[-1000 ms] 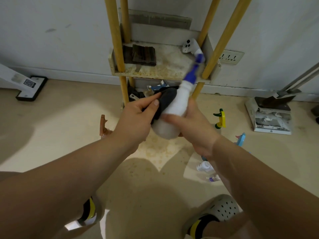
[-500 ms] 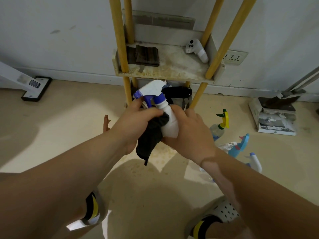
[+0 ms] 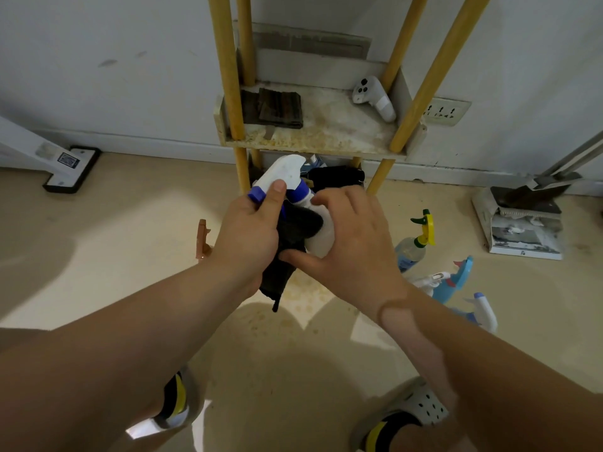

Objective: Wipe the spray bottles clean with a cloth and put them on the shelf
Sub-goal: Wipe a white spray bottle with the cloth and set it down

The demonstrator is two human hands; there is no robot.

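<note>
No writing can be read anywhere; only a small square code label (image 3: 68, 159) is seen on the black-edged base at far left, too small to make out. A brown object (image 3: 203, 239) lies on the floor just beside the left hand (image 3: 249, 233). That hand is curled, its thumb pressed on the bottle's white trigger head, and a black cloth (image 3: 290, 243) is bunched in its grip, one end hanging below. The bottle (image 3: 321, 231), white with a blue nozzle and collar, is held between both hands, in front of the shelf (image 3: 326, 138) and below its tier. The right hand (image 3: 350, 243) is cupped round the bottle's body, fingers loosely bent. On the shelf a dark folded cloth and a white controller are seen. Three other spray bottles (image 3: 456, 282) are left on the floor at right.
</note>
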